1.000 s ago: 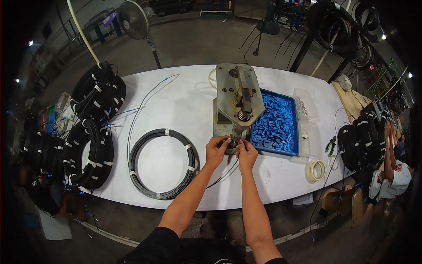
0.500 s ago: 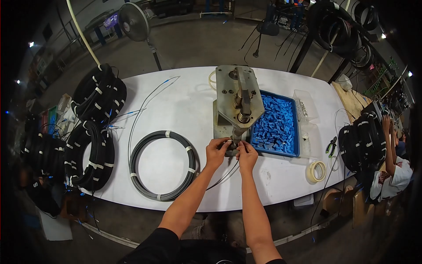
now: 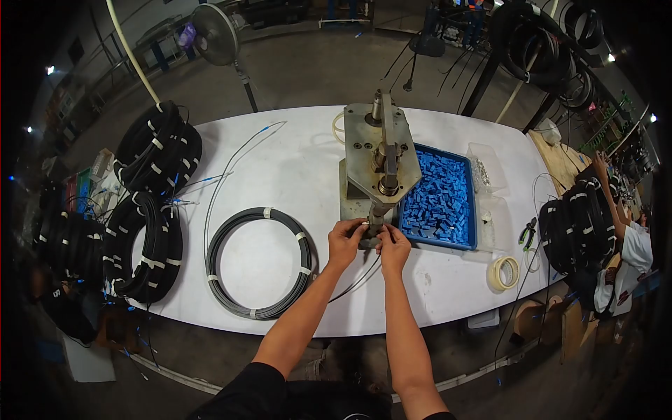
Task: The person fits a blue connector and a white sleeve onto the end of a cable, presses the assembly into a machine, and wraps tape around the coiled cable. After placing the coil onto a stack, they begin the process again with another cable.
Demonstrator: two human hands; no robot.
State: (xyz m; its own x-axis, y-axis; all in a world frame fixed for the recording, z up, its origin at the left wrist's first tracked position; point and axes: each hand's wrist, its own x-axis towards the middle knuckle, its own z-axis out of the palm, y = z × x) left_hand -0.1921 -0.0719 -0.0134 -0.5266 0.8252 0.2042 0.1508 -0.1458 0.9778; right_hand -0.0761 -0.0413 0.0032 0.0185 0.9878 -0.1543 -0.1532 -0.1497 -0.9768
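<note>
At the front of a metal hand press [image 3: 380, 150], my left hand [image 3: 344, 241] is closed in a pinch beside the lower end of the ram. A small pale spot shows at its fingertips, too small to name. My right hand [image 3: 394, 248], also pinched, is at the other side of the ram, with a thin dark cable [image 3: 358, 281] running up to its fingers. The cable's end is hidden between the hands and the press. That cable leads toward a taped cable coil [image 3: 217, 283] lying left of my arms.
Beside the press stands a blue tray [image 3: 474, 210] of small blue parts, with clear plastic boxes [image 3: 498, 168] next to it. A tape roll [image 3: 503, 273] and pliers [image 3: 527, 234] lie rightward. Black cable coils [image 3: 143, 245] crowd the left; a co-worker [image 3: 630, 252] is at right.
The press's front ram has gone down, hiding its spring, while the rear post has risen. My hands stay in place. The co-worker at right has shifted their arms.
</note>
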